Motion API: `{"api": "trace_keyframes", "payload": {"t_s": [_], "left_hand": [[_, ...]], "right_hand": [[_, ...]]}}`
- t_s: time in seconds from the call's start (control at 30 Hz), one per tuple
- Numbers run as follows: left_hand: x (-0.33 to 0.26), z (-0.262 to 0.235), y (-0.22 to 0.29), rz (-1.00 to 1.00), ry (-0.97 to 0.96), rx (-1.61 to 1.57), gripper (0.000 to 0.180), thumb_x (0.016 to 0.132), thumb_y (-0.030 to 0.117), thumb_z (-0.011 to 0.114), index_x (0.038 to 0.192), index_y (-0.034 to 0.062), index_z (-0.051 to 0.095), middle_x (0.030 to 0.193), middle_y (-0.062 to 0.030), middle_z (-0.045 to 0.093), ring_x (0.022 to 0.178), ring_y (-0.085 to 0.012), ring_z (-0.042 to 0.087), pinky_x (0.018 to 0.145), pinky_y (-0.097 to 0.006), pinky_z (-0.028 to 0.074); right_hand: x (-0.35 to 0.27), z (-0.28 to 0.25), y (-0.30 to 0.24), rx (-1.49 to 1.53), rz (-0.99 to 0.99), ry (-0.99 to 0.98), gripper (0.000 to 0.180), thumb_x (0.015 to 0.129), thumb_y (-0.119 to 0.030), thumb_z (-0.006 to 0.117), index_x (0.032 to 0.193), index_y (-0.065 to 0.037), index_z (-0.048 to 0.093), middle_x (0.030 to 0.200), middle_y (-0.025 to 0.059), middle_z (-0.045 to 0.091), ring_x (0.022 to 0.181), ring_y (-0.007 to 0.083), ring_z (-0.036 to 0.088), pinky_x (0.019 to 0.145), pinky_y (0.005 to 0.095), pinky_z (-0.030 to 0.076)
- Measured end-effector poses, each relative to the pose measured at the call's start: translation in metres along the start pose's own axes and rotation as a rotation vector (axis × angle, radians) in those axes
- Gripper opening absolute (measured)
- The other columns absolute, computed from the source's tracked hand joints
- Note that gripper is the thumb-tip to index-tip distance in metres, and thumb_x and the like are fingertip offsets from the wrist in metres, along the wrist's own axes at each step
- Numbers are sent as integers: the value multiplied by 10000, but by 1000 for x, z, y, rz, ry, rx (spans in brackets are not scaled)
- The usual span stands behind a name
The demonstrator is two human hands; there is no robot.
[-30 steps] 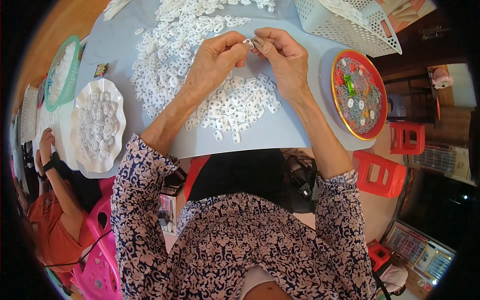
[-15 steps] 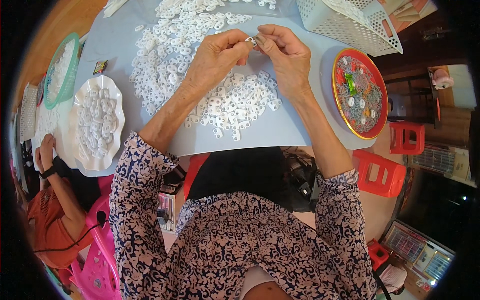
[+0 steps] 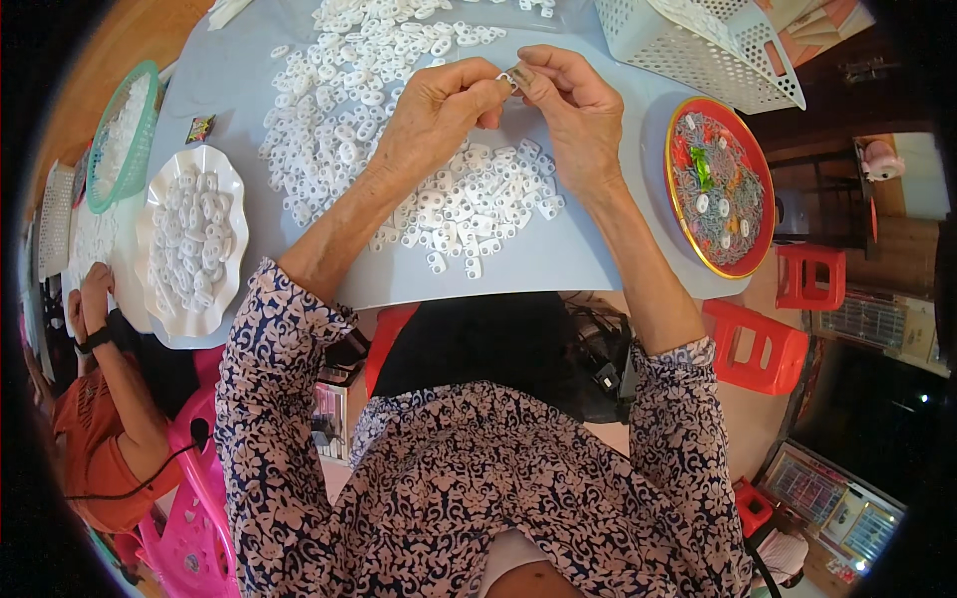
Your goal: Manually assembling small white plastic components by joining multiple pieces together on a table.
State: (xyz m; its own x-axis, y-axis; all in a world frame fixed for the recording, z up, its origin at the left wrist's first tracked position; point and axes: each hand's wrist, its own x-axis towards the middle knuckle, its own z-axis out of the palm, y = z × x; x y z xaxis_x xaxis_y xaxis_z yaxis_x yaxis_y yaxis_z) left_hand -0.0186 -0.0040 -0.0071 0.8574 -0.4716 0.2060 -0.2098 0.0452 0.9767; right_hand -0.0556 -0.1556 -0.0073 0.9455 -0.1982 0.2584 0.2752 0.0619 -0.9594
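My left hand (image 3: pixel 439 112) pinches a small white plastic piece with holes (image 3: pixel 506 79) between thumb and forefinger, over the far middle of the table. Thumb and fingers of my right hand (image 3: pixel 576 112) close together at the piece's right end; whatever lies between them is too small to make out. Beneath my wrists is a near pile of similar white pieces (image 3: pixel 478 211). A larger spread of the white pieces (image 3: pixel 334 130) lies beyond and left of my left forearm. To the right, a red, gold-rimmed dish (image 3: pixel 760 244) holds many thin grey parts (image 3: pixel 733 184), a few white pieces and a green wrapper (image 3: pixel 701 169).
A scalloped white plate (image 3: pixel 231 259) of white pieces stands left on the blue-grey table (image 3: pixel 399 287), near a small wrapper (image 3: pixel 200 129). A perforated basket (image 3: pixel 688 65) is far right. Another person's hands (image 3: pixel 94 291) work at the left, near a green basket (image 3: pixel 150 125).
The white piece has turned slightly between my fingertips, and my right hand has shifted a little to the right. Both hands stay close together over the table.
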Motion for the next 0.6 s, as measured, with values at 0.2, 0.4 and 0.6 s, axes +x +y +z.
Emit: {"api": "trace_keyframes", "payload": {"t_s": [0.2, 0.4, 0.6], "left_hand": [[1, 0, 2, -28, -39, 30, 226, 878, 192, 550, 736, 31, 620, 603, 16, 526, 577, -54, 455, 537, -221, 355], [0, 0, 3, -44, -46, 40, 227, 874, 198, 552, 727, 37, 615, 600, 18, 523, 571, -53, 446, 534, -220, 348], [-2, 6, -2, 29, 32, -14, 232, 874, 193, 540, 718, 33, 603, 602, 16, 526, 575, -54, 455, 540, -218, 356]], "right_hand": [[7, -15, 3, -31, 47, -121, 173, 867, -71, 626, 1021, 4, 643, 873, 24, 642, 775, 89, 554, 727, 219, 459], [7, -12, 4, 22, 25, -132, 76, 852, -42, 627, 913, 2, 636, 817, 6, 633, 763, 66, 566, 716, 207, 476], [5, -1, 7, 29, -72, -37, 96, 857, -49, 626, 936, 5, 626, 843, 13, 639, 764, 69, 567, 721, 211, 478]]}}
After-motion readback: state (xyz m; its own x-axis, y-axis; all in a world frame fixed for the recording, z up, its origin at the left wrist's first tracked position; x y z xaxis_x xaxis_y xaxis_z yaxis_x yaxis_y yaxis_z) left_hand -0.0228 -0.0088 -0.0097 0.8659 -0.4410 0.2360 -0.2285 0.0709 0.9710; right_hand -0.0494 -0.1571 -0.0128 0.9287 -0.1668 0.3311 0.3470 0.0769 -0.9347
